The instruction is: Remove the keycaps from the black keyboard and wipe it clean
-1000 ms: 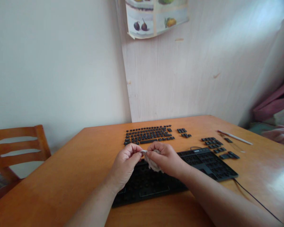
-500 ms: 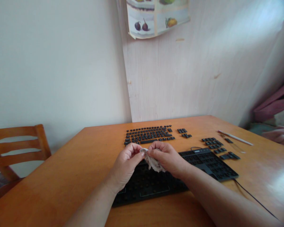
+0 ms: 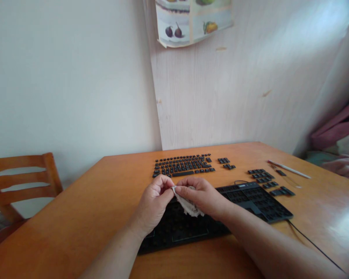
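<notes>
A small crumpled whitish cloth (image 3: 187,204) hangs between both hands above a black keyboard frame (image 3: 250,201) that has its keycaps taken off. My left hand (image 3: 153,202) pinches the cloth's upper corner with thumb and forefinger. My right hand (image 3: 203,197) is closed round the rest of the cloth, fingers curled over it. The removed black keycaps (image 3: 182,166) lie laid out in rows on the orange wooden table (image 3: 104,209) just beyond my hands. More keycap groups (image 3: 263,178) lie to the right.
A thin white stick-like tool (image 3: 289,169) lies at the table's far right. The keyboard's black cable (image 3: 314,244) runs off to the right front. A wooden chair (image 3: 23,182) stands at the left. Walls close off the back; pink bedding (image 3: 337,128) lies at right.
Both hands have lowered a little toward the keyboard frame and reworked their hold on the cloth; the cloth hangs slightly lower. Nothing else moved.
</notes>
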`<state>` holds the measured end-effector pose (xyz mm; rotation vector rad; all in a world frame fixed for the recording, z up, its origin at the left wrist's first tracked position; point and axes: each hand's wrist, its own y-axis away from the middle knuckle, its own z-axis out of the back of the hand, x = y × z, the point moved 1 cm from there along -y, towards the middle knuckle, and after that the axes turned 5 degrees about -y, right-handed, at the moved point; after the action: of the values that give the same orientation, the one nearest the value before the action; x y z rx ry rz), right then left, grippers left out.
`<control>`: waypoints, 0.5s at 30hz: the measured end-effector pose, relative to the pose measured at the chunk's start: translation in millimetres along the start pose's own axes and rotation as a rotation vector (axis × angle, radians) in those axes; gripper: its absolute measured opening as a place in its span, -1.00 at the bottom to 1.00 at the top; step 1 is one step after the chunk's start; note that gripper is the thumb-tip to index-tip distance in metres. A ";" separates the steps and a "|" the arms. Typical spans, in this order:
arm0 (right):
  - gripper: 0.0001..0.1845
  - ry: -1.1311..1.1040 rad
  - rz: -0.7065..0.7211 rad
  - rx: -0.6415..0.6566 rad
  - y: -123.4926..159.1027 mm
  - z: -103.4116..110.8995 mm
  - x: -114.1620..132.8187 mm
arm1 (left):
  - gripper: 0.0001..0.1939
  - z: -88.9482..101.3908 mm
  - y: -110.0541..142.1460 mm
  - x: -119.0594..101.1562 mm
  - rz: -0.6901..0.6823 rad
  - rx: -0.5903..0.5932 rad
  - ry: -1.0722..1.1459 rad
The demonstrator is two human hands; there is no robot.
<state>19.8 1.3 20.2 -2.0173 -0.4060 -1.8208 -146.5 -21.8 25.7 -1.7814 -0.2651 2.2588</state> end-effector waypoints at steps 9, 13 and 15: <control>-0.53 0.190 0.080 0.002 4.3 0.0 10.8 | -0.91 -0.5 1.3 0.0 0.070 0.011 0.148; -0.64 0.305 0.120 -0.048 3.5 1.7 7.7 | -0.93 0.3 1.4 -0.8 0.087 0.049 0.161; -0.71 0.363 0.145 -0.083 2.9 2.6 6.0 | -0.93 0.8 1.6 -2.0 0.094 0.078 0.173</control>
<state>24.2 -0.3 25.6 -1.6654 -0.0773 -2.0819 -147.0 -23.9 27.3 -1.9706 -0.0610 2.1268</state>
